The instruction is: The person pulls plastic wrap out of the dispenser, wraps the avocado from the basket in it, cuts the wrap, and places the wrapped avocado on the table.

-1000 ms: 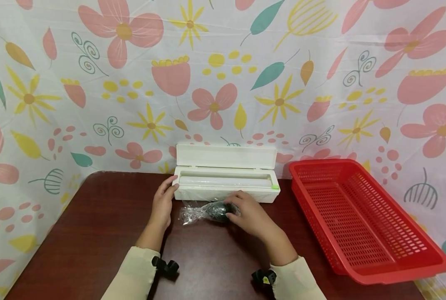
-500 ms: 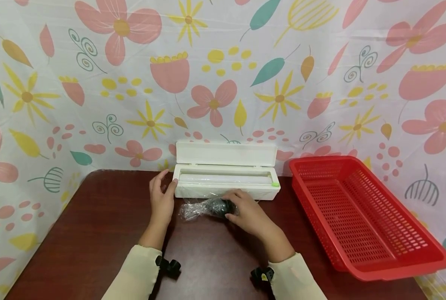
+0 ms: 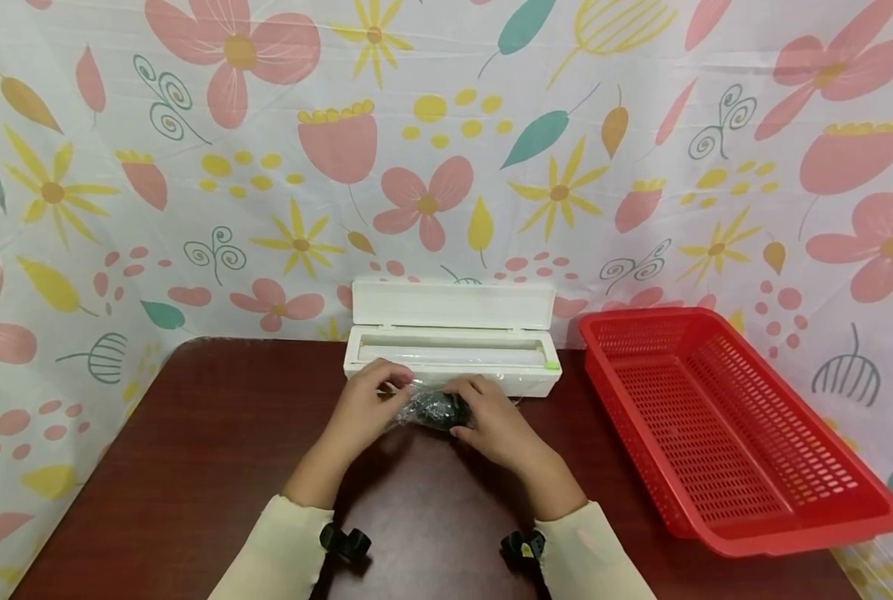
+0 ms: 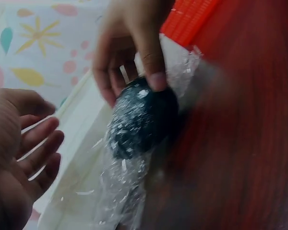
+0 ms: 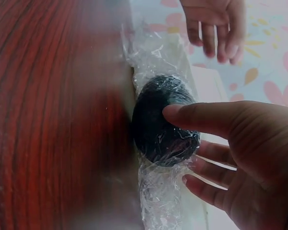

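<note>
A dark, egg-shaped thing (image 3: 439, 411) lies on the table, wrapped in clear cling film (image 5: 161, 201) that trails from both ends. My right hand (image 3: 502, 423) grips it, thumb (image 5: 182, 115) on its near face and fingers curled behind. My left hand (image 3: 361, 408) hovers at the wrapping's left end; in the left wrist view its fingers (image 4: 43, 143) hang loosely curled, apart from the thing. Just behind stands a white cling film dispenser (image 3: 521, 385) with its lid (image 3: 454, 304) raised and a film roll (image 3: 446, 356) inside. Whether the film is still joined to the roll is unclear.
A red perforated basket (image 3: 784, 546) stands to the right, reaching the table's right edge. The dark wood table (image 3: 192, 467) ends at a flowered cloth (image 3: 604, 250) behind the dispenser. Small black cameras (image 3: 345, 543) sit on both wrists.
My left hand has left the dispenser's left end and moved right and nearer, to the film's left end. My right hand has stayed on the dark thing.
</note>
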{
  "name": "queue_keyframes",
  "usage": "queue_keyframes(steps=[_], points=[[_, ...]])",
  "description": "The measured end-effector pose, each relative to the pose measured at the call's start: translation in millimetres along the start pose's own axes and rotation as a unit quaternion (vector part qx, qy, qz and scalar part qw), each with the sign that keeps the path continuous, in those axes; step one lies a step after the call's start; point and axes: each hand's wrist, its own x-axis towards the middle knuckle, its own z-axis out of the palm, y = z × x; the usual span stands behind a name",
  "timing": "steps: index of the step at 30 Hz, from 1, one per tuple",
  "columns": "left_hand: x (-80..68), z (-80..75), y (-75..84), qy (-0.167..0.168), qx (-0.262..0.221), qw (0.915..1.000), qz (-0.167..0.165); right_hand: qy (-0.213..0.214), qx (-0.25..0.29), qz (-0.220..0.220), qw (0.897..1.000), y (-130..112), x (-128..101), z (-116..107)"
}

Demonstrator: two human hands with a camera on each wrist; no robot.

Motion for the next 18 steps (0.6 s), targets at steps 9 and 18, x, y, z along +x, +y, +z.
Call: queue_keyframes(steps=[9,18], points=[[-4.2,13.5,3.1,-0.111,0.1,0.9885,0.019,-0.003,0.01,-0.002,1.0,2,2,-1],[-7.5,17.8,1.9,-0.157,0.109,0.9811,0.032,-0.023,0.06,-0.013,0.998,1,0,-4]])
